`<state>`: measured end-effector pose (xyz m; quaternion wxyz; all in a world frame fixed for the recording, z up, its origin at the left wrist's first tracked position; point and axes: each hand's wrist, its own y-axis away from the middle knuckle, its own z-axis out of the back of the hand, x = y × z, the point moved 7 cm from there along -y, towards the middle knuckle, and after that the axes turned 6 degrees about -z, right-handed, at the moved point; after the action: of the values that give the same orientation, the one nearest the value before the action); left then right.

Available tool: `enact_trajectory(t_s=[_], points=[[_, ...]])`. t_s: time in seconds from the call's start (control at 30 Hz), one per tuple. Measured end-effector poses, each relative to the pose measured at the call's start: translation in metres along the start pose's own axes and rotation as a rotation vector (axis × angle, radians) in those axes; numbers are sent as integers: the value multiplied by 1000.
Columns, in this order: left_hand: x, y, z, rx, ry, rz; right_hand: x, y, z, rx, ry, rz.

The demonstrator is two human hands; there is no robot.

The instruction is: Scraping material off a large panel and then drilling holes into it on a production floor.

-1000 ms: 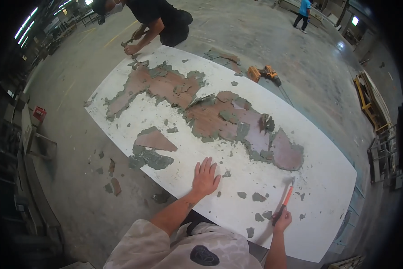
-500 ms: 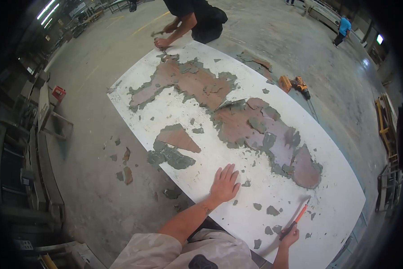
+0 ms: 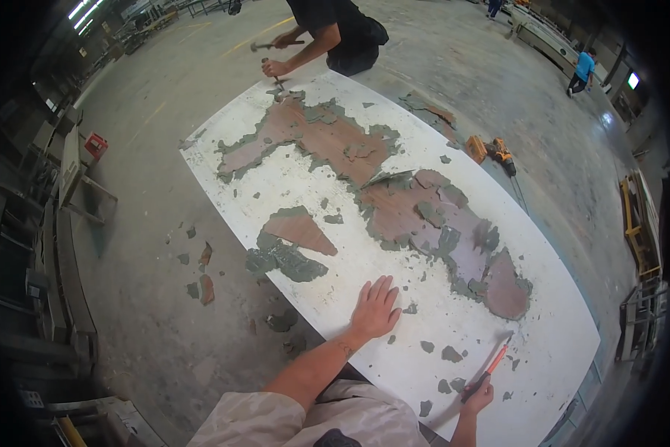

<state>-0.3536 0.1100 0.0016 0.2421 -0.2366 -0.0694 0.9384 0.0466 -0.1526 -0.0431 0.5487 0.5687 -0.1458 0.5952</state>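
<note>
My left hand [image 3: 375, 309] lies flat on a white panel [image 3: 417, 350], fingers stretched out and holding nothing. In my right hand [image 3: 479, 396], near the panel's front right, is a long tool with an orange-and-black handle [image 3: 493, 363]. Its small dark head rests at or just above the white surface; its exact kind is hard to make out. Beyond that head runs a broken layer of grey and reddish-brown material [image 3: 505, 287], ragged at its edges. A large loose piece [image 3: 301, 229] of it lies beyond my left hand. Small grey flakes [image 3: 451, 354] are scattered between my hands.
Across the panel, a person in black [image 3: 342, 37] holds a hammer [image 3: 275, 45] and a chisel-like tool [image 3: 278, 82] at the far edge. An orange-and-black power drill [image 3: 502, 155] lies beyond the right edge. Broken pieces [image 3: 207, 289] litter the floor at left.
The other person's hammer has risen off the chisel-like tool. A person in blue has walked further right in the background. My hands hold almost the same places; the view has shifted slightly.
</note>
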Motion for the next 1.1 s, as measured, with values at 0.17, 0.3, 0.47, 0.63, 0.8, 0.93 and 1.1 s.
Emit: enact_trajectory(t_s=[0.17, 0.3, 0.47, 0.63, 0.8, 0.93, 1.1], points=[[2, 3, -2, 5, 8, 9, 0, 4, -3, -1, -1, -17], [-1, -1, -4, -11, 17, -5, 2, 4, 0, -23, -21, -28], [0, -1, -12, -26, 20, -5, 4, -1, 0, -12, 6, 10], [-5, -2, -19, -39, 4, -38, -16, -17, 5, 10, -82, -6], [-16, -2, -20, -59, 1, -84, -5, -6, 12, 30, -162, 33], [-19, 1, -26, -40, -2, -65, -8, -9, 13, 56, -114, 73], [-27, 8, -23, 11, -64, -73, -15, -6, 16, 210, -129, 27]])
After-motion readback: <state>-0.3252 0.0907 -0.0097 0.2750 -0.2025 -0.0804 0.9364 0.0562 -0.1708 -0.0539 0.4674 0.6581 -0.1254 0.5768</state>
